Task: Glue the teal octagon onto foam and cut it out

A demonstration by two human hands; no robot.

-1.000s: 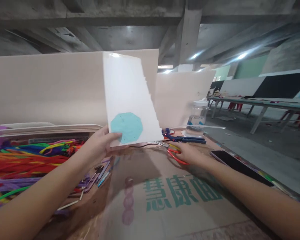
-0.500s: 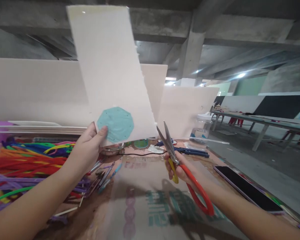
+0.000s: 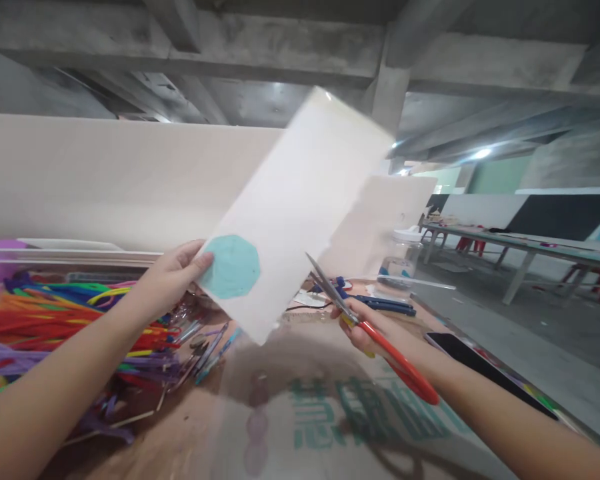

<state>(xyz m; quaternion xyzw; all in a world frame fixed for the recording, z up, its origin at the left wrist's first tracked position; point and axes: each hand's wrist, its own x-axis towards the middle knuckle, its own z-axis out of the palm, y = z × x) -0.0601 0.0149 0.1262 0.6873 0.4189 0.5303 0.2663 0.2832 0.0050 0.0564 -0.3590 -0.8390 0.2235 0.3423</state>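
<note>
My left hand (image 3: 180,267) pinches the lower left edge of a white sheet (image 3: 305,193), thumb on the front. The sheet is held up off the table, tilted with its top to the right, and its right edge looks rough. A teal octagon (image 3: 235,267) lies against the sheet near its lower left corner, beside my thumb. My right hand (image 3: 365,327) is closed around a pair of scissors (image 3: 340,293) with red and yellow handles. Their blades point up and left, close to the sheet's right edge; whether they touch it I cannot tell.
Colourful pipe cleaners (image 3: 65,320) are piled at the left, with pens (image 3: 213,357) beside them. A printed cardboard piece (image 3: 280,413) covers the middle. A phone (image 3: 485,370) lies at right; behind are a blue tool (image 3: 380,305), a clear jar (image 3: 400,260) and white boards (image 3: 105,180).
The white sheet has turned clockwise, its top swinging right and down. The scissor blades have drawn closer together, and the scissors have tilted further left.
</note>
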